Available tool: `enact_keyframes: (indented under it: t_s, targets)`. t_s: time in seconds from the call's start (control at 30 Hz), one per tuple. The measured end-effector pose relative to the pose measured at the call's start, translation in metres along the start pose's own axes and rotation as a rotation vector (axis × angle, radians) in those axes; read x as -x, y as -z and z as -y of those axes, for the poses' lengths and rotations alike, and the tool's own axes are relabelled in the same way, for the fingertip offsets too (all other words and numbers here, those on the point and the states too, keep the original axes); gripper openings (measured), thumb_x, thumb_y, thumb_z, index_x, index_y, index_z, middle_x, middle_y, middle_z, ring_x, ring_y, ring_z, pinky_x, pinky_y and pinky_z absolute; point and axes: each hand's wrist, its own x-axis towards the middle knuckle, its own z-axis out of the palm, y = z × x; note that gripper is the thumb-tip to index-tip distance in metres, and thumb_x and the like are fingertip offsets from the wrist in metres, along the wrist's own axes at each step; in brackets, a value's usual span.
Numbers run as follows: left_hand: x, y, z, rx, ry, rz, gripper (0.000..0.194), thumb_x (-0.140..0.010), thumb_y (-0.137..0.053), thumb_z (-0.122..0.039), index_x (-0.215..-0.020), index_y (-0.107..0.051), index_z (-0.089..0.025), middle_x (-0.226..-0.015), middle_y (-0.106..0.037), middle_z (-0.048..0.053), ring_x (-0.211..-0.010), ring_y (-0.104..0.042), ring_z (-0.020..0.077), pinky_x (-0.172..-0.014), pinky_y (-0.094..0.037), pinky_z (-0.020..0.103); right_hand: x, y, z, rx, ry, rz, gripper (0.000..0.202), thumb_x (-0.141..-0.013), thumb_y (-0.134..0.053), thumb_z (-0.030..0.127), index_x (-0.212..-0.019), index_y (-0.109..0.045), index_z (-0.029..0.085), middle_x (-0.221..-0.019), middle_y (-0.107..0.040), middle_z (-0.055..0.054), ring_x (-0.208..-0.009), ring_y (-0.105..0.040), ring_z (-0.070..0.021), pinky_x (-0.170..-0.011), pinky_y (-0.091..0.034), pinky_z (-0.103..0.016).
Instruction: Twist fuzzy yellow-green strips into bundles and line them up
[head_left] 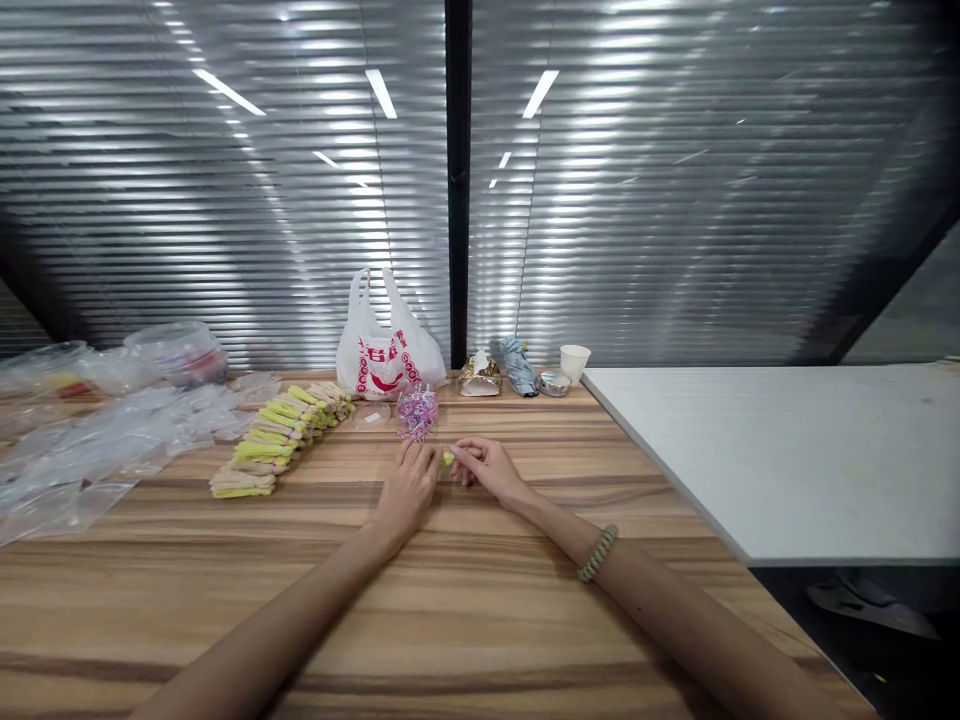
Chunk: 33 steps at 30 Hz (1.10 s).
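Observation:
My right hand (487,467) is closed in a pinch at a small yellow piece (448,458), which shows only in part between my two hands. My left hand (409,480) lies just left of it, back up, fingers bent down and together; whatever they hold is hidden. Just beyond my left fingers sits a tangled heap of pink and purple bands (417,410). To the left runs a long overlapping row of flat yellow and beige bundles (281,430), some with a thin coloured band around them.
Clear plastic bags (142,430) spread over the wooden table's left side. Along the back stand a white carrier bag (390,360), a gold pack (480,375), a blue-grey wrapped item (517,367), a tape roll (553,383) and a paper cup (574,362). A white table (787,460) adjoins at right.

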Motion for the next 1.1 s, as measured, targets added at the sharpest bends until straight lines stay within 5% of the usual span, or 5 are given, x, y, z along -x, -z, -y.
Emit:
enact_keyframes:
  t_s: [0.73,1.1]
  targets:
    - [0.002,-0.009,0.003,0.010,-0.021,0.076,0.039,-0.076,-0.040,-0.006,-0.115,-0.044,-0.009,-0.088,-0.062,0.011,-0.088,-0.054,0.0217,-0.091,-0.033,0.040,-0.001,0.001,0.000,0.026,0.012,0.028,0.030,-0.069,-0.058,0.046,-0.078,-0.055,0.017,-0.060,-0.059,0.002,-0.041,-0.048,-0.0071,-0.041,-0.041,-0.019]
    - [0.003,-0.011,0.003,0.123,-0.012,0.101,0.054,-0.068,-0.037,0.001,-0.121,-0.035,-0.010,-0.109,-0.058,0.015,-0.102,-0.053,0.0199,-0.093,-0.036,0.035,0.000,0.001,-0.001,0.014,-0.003,0.022,0.030,-0.070,-0.058,0.045,-0.078,-0.055,0.016,-0.061,-0.059,0.001,-0.042,-0.047,-0.0067,-0.040,-0.040,-0.018]
